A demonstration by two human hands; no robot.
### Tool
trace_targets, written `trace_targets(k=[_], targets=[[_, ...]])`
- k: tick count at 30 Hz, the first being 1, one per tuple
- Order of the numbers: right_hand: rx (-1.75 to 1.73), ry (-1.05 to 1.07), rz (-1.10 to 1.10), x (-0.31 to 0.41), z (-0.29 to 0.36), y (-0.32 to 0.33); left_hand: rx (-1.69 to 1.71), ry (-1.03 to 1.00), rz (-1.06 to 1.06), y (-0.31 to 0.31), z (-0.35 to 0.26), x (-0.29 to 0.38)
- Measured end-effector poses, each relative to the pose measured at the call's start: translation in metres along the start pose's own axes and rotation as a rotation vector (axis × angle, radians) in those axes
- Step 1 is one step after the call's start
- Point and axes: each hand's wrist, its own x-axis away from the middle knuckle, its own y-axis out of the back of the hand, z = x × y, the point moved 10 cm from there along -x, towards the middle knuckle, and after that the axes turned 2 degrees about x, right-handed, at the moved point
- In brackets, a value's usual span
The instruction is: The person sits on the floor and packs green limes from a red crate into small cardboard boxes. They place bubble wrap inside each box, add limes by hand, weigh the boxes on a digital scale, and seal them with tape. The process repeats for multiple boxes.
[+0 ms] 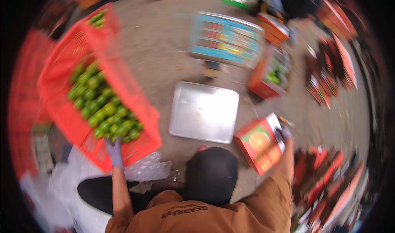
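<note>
My left hand (113, 152), in a pale purple glove, reaches into the near end of a long red plastic crate (140, 109). Its fingers touch the green citrus fruits (106, 109) heaped there; whether they grip one is unclear. On the other side, my right hand (284, 135), gloved as well, is at the far right edge of a red carton (259, 143) with a fruit picture, and its fingertips are blurred. Between crate and carton lies the bare metal platform of a scale (204, 112). The scale's blue display panel (226, 38) with red digits stands beyond it.
An open red carton with green fruit (274, 75) is right of the display. Behind it, a co-worker's gloved hand (275, 4) is by another carton (273, 29). Flattened cartons (321, 177) lie at right. Clear plastic wrap (148, 168) and white foam sheeting (74, 171) lie near the crate.
</note>
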Motion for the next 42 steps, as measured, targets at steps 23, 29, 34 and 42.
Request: trace_targets(k=[23,29,34,42], targets=[[0.785,1.023,0.505,0.236,0.519,-0.188,-0.676,0.048,-0.601,0.378,-0.052,-0.013],[0.904,1.069,0.520,0.271,0.591,-0.203,-0.680,0.344,-0.607,0.444,0.035,-0.090],[0.585,1.062,0.455,0.346,0.640,-0.143,-0.254,-0.186,-0.456,0.381,-0.156,-0.112],[-0.883,0.945,0.759,0.460,0.727,-0.198,-0.381,-0.616,0.572,0.009,-0.375,0.076]])
